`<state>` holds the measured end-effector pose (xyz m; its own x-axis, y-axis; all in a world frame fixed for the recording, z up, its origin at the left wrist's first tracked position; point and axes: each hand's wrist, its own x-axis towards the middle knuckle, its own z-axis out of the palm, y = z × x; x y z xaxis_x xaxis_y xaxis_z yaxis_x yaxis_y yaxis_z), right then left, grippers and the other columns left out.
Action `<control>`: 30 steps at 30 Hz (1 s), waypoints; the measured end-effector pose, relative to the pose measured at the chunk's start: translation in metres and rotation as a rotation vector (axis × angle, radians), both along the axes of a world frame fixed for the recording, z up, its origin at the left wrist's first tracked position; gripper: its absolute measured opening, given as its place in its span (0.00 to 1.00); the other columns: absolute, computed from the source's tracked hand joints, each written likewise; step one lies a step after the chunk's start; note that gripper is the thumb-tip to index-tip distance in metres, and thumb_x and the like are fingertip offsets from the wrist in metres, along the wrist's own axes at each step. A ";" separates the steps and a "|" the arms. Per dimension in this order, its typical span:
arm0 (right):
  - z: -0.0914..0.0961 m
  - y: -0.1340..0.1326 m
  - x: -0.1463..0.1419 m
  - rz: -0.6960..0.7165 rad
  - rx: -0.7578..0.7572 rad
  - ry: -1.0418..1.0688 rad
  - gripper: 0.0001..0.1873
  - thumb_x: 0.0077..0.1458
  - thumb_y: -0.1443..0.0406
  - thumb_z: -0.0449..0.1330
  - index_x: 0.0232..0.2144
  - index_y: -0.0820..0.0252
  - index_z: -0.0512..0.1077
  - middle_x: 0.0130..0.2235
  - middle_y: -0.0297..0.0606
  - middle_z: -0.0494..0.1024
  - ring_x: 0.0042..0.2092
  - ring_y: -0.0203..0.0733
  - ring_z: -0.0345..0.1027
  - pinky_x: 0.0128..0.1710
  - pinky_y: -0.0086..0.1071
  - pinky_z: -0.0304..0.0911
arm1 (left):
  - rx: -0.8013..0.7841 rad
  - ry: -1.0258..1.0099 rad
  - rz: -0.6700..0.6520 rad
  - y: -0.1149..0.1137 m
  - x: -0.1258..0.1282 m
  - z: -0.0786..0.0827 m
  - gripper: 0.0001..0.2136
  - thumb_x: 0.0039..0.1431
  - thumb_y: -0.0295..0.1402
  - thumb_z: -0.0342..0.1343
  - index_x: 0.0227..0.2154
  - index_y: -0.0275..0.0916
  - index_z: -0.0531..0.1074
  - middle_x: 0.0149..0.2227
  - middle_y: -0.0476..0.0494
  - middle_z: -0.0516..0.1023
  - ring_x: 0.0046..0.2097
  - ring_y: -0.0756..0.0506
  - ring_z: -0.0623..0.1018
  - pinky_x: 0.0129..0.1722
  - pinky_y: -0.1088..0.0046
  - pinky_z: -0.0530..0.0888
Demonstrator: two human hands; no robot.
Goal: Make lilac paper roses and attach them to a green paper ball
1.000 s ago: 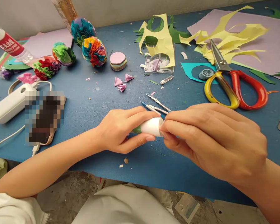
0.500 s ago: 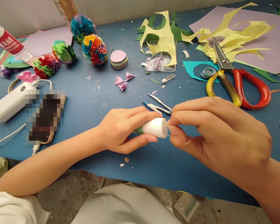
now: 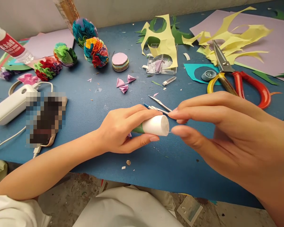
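Head view:
- Here the left hand [image 3: 119, 130] has the tube [image 3: 155, 125] pinched along its sides, forefinger over the top, thumb beneath; probably that steadies it while leaving its end free.
- The right hand [image 3: 236, 138] is poised opposite, thumb and forefinger parted, with no object visible between them; a pale trace by that thumb is too faint to name.
- So the tube lies on its side between the two hands, its bare end facing the right fingertips, just beside them, seemingly turned that way for easy reach.
- And the look of it: a smooth white barrel, a round, flattish, cloudy face, green showing where the left fingers cover the rest.
- Just beyond the fingertips, two slim pointed tools [image 3: 159, 101] rest on the blue table [image 3: 85, 108], likely parked for quick pick-up.
- Farther off, folded purple pieces [image 3: 123, 89] sit beyond the left fingers; the scissors [image 3: 226, 65] lie beyond the right ones.
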<state>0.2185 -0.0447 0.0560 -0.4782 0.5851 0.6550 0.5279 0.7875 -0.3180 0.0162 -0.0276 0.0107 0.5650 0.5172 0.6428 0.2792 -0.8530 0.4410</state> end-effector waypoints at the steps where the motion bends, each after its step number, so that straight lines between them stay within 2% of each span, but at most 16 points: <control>1: 0.000 0.000 0.000 0.009 -0.015 -0.001 0.03 0.56 0.65 0.61 0.35 0.52 0.72 0.36 0.33 0.77 0.33 0.32 0.71 0.32 0.27 0.68 | 0.002 0.000 -0.002 0.000 0.000 0.000 0.17 0.60 0.39 0.53 0.47 0.34 0.66 0.38 0.42 0.78 0.36 0.49 0.76 0.34 0.76 0.73; 8: -0.003 -0.003 0.000 -0.017 -0.131 0.030 0.09 0.55 0.68 0.61 0.33 0.44 0.76 0.35 0.26 0.79 0.31 0.32 0.73 0.30 0.26 0.70 | 0.005 0.033 0.034 0.000 0.000 -0.002 0.16 0.61 0.39 0.52 0.47 0.35 0.67 0.39 0.41 0.78 0.35 0.49 0.76 0.34 0.74 0.74; 10: -0.001 -0.004 -0.001 -0.030 -0.125 0.035 0.09 0.55 0.69 0.61 0.32 0.46 0.76 0.34 0.25 0.79 0.31 0.30 0.73 0.31 0.25 0.70 | 0.005 0.036 0.038 -0.001 0.000 -0.002 0.16 0.61 0.39 0.51 0.47 0.35 0.67 0.39 0.41 0.78 0.35 0.49 0.76 0.34 0.74 0.74; 16: -0.001 -0.004 -0.003 -0.034 0.032 -0.048 0.06 0.56 0.70 0.59 0.32 0.52 0.72 0.34 0.28 0.78 0.33 0.29 0.72 0.34 0.22 0.68 | 0.028 0.051 0.044 -0.003 0.000 0.000 0.16 0.60 0.39 0.52 0.47 0.34 0.66 0.39 0.41 0.78 0.35 0.49 0.76 0.33 0.75 0.73; 21: -0.006 -0.006 -0.002 -0.088 0.010 -0.082 0.05 0.57 0.68 0.58 0.33 0.52 0.69 0.37 0.30 0.77 0.36 0.33 0.72 0.33 0.27 0.66 | 0.047 0.047 0.040 -0.003 0.001 0.001 0.16 0.59 0.38 0.54 0.47 0.33 0.67 0.39 0.41 0.78 0.36 0.49 0.77 0.33 0.75 0.73; 25: -0.004 -0.007 -0.003 -0.122 -0.063 -0.050 0.04 0.59 0.67 0.56 0.32 0.53 0.66 0.35 0.31 0.76 0.34 0.34 0.70 0.31 0.29 0.66 | 0.054 0.040 0.046 -0.003 0.001 0.002 0.16 0.58 0.38 0.55 0.46 0.33 0.67 0.37 0.42 0.78 0.36 0.49 0.77 0.33 0.76 0.72; 30: 0.000 -0.006 -0.004 -0.107 -0.070 0.047 0.06 0.59 0.70 0.56 0.32 0.55 0.63 0.32 0.29 0.72 0.38 0.31 0.69 0.37 0.26 0.64 | 0.077 0.019 0.062 -0.003 0.001 0.002 0.16 0.57 0.38 0.57 0.45 0.34 0.67 0.38 0.43 0.79 0.36 0.50 0.77 0.34 0.77 0.73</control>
<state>0.2150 -0.0502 0.0560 -0.3808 0.6759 0.6311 0.5908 0.7028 -0.3963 0.0174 -0.0305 0.0129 0.5461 0.5012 0.6713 0.3403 -0.8649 0.3690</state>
